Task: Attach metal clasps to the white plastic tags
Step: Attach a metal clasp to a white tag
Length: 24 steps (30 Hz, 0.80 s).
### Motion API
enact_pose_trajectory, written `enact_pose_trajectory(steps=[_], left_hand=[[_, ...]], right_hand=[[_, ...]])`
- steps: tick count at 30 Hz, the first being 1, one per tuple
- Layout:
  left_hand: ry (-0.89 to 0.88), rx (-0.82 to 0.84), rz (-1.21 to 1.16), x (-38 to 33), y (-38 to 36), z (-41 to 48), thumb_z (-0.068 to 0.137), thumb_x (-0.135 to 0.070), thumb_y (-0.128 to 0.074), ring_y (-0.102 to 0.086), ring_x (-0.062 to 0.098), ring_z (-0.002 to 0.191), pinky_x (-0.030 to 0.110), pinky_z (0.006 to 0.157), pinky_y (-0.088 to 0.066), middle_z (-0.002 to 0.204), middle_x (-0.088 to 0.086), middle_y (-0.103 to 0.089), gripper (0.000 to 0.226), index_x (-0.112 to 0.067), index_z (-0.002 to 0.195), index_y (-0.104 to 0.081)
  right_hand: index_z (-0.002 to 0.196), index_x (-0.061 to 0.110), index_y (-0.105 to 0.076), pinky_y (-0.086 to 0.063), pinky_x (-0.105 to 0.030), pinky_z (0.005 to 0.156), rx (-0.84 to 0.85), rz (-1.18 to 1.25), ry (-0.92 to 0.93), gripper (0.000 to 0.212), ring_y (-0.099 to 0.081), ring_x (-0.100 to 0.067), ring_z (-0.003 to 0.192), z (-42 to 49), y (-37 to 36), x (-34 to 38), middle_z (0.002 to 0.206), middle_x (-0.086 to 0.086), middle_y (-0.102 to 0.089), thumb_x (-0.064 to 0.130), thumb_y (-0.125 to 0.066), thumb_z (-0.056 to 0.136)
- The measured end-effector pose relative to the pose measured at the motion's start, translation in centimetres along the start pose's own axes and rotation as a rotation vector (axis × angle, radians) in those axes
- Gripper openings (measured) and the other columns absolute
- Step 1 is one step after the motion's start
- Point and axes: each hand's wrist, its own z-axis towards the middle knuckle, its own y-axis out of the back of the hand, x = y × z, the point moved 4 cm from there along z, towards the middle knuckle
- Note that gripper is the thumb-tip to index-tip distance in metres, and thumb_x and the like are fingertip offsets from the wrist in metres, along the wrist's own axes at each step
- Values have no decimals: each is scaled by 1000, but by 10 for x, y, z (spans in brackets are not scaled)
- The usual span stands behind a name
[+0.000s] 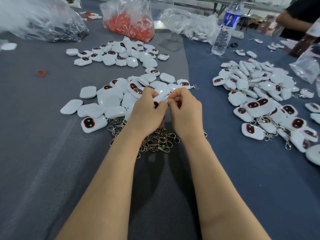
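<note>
My left hand (147,110) grips a white plastic tag (160,99) with a dark red-rimmed window, held above the table. My right hand (186,110) pinches something small at the tag's right edge, where a thin metal piece just shows; most of it is hidden by my fingers. A heap of metal clasps (155,141) lies on the cloth under my wrists. A loose pile of white tags (107,101) without clasps spreads beyond and left of my hands. Tags with clasps attached (259,108) are heaped to the right.
A second scatter of tags (124,54) lies farther back. Behind it stand a bag of red parts (128,26), a bag of dark parts (52,26), a bag of white parts (190,26) and a water bottle (225,30). Another person (301,16) is at the far right.
</note>
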Motion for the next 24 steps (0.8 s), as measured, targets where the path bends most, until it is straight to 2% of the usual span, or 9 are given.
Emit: enact_pose_trajectory(steps=[4, 8, 11, 14, 17, 20, 22, 24], left_hand=[[9, 0, -10, 2, 0, 2, 92, -21, -48, -64, 12, 61, 29, 57, -53, 80, 0, -58, 16, -19, 106, -41], [7, -7, 7, 3, 1, 2, 93, -21, -48, -63, 13, 58, 22, 51, -51, 79, 1, -58, 15, -19, 105, -40], [-17, 0, 42, 2, 1, 1, 93, -21, -48, -65, 23, 71, 35, 66, -53, 83, 5, -60, 17, -17, 107, -40], [-57, 12, 73, -1, 1, -1, 93, -21, -47, -64, 24, 76, 37, 71, -51, 85, 7, -62, 17, -18, 107, -38], [-50, 9, 42, -3, 2, -1, 93, -21, -48, -65, 21, 72, 35, 64, -55, 86, 7, -62, 17, -18, 107, -40], [40, -19, -189, 0, 2, 0, 91, -16, -50, -62, 6, 53, 19, 42, -46, 87, 8, -63, 16, -13, 106, -47], [146, -35, -412, 2, 2, 0, 91, -13, -52, -61, 1, 51, 15, 43, -45, 84, 4, -63, 13, -10, 104, -52], [248, -19, -649, 4, 3, 2, 92, -11, -54, -62, 2, 53, 15, 44, -47, 72, 1, -65, 6, -8, 93, -59]], right_hand=[[87, 9, -59, -36, -11, 59, 2, -23, 18, 10, -45, -7, 64, -1, -2, 1, 69, 10, -52, 0, -53, 89], [87, 9, -58, -39, -21, 60, 18, -37, 24, 11, -49, -15, 68, -2, -4, 1, 68, 7, -53, -1, -52, 88], [86, 9, -58, -40, -31, 62, 43, -60, 36, 14, -49, -20, 66, -3, -6, 2, 71, -3, -58, -3, -50, 86], [84, 10, -56, -40, -34, 60, 56, -97, 61, 15, -46, -22, 61, -4, -6, 3, 67, -3, -57, -3, -49, 84], [89, 12, -56, -42, -34, 64, 44, -88, 82, 15, -53, -25, 68, -4, -2, 5, 72, -7, -61, -1, -50, 86], [98, 21, -52, -41, -17, 63, 43, 7, 37, 21, -53, -11, 70, -2, 1, 5, 75, 2, -59, 2, -53, 89], [96, 22, -54, -41, -10, 67, 29, 98, -7, 19, -52, -4, 70, 0, 2, 5, 78, 10, -57, 4, -56, 90], [93, 21, -57, -44, -12, 73, 25, 216, -67, 16, -54, 0, 72, 1, 2, 4, 81, 11, -59, 6, -58, 90]])
